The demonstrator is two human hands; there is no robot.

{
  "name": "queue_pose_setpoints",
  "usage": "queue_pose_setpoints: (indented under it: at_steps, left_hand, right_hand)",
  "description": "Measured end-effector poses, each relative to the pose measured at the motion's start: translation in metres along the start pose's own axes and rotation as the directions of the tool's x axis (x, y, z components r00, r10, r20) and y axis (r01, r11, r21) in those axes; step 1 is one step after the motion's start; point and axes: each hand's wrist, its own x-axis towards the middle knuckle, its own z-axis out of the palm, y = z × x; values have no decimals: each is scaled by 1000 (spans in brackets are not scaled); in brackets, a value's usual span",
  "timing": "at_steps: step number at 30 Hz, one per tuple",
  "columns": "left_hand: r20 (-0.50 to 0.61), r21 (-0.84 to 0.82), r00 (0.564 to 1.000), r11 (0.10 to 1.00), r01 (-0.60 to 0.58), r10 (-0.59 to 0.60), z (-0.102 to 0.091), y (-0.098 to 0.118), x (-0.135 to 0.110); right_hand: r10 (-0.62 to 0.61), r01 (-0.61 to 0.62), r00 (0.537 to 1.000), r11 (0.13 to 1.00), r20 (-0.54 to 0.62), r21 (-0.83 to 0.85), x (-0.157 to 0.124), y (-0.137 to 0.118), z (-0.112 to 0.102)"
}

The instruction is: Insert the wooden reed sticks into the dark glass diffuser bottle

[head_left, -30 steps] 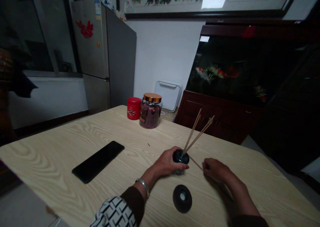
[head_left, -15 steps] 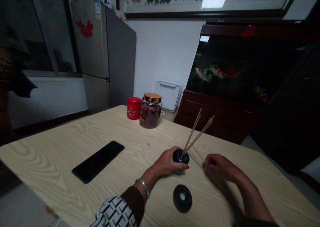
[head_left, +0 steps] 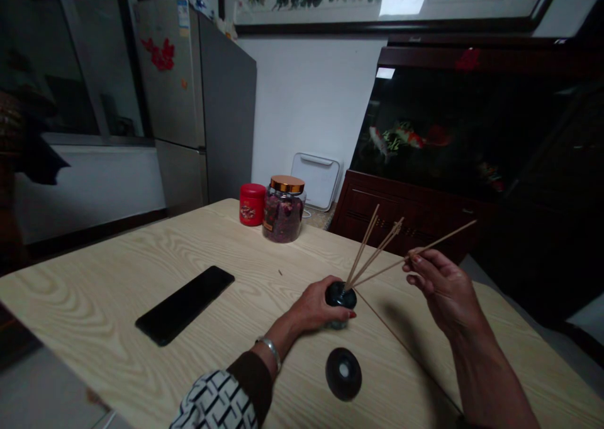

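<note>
My left hand is wrapped round a small dark glass bottle that stands on the table. Several thin reed sticks fan up out of its mouth. My right hand, raised to the right of the bottle, pinches one more reed stick between thumb and fingers. This stick slants down left, and its lower end meets the bottle's mouth; whether it is inside I cannot tell. In front of the bottle lies a round dark cap with a pale centre.
A black phone lies on the wooden table at the left. A red canister and a jar of dried flowers stand at the back. A thin dark line, stick or shadow, runs from the bottle towards the lower right. Behind is a fish tank.
My right hand has risen from near the tabletop and turned, and the pinched stick now shows clearly, slanting to the bottle's mouth. My left hand and the bottle have stayed in place.
</note>
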Motion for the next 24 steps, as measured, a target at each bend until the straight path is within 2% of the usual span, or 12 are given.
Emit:
queue_pose_setpoints:
  at_steps: [5, 10, 17, 24]
  left_hand:
    - [-4, 16, 1000, 1000, -7, 7, -1, -1, 0]
    - [-6, 29, 1000, 1000, 8, -8, -1, 0, 0]
    - [-4, -4, 1000, 1000, 16, -16, 0, 2, 0]
    - [0, 1, 1000, 1000, 11, -11, 1, 2, -1]
  right_hand:
    - [-147, 140, 987, 984, -59, -110, -2, -2, 5]
    - [-213, 211, 977, 948, 17, -239, -7, -4, 13]
    - [-215, 244, 969, 912, 122, -330, -12, -1, 23]
    - [-151, 242, 957, 888, 248, -392, -15, 10, 33]
